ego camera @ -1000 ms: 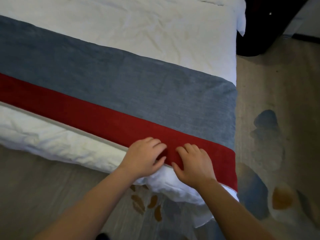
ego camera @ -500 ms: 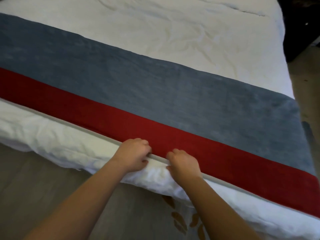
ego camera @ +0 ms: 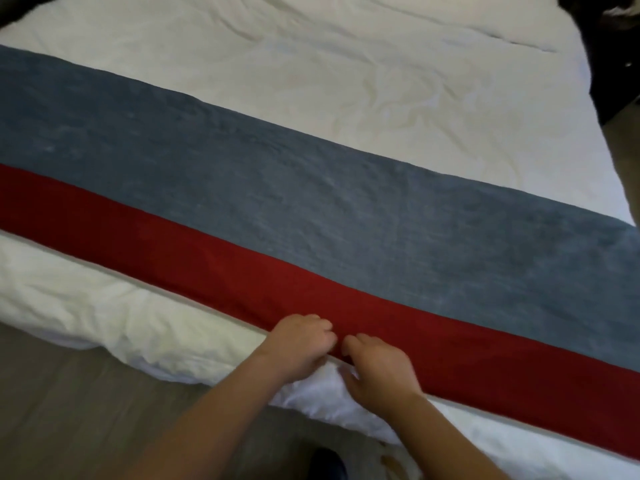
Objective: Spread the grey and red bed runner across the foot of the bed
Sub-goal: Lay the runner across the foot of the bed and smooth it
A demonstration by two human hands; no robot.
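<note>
Bedding comes first: one wide bed [ego camera: 346, 81] in rumpled white linen carries one long grey and red fabric bed runner [ego camera: 311, 220], lying flat across its foot, the red band nearest the foot edge. Two bare hands meet at the runner's near hem, left hand [ego camera: 301, 344] and right hand [ego camera: 377, 370] almost touching. Each grip is curled closed on that hem.

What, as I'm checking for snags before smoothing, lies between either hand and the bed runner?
Nothing visible does. The left hand and right hand grip the bed runner at its near red edge, side by side; it lies across the white duvet.
</note>
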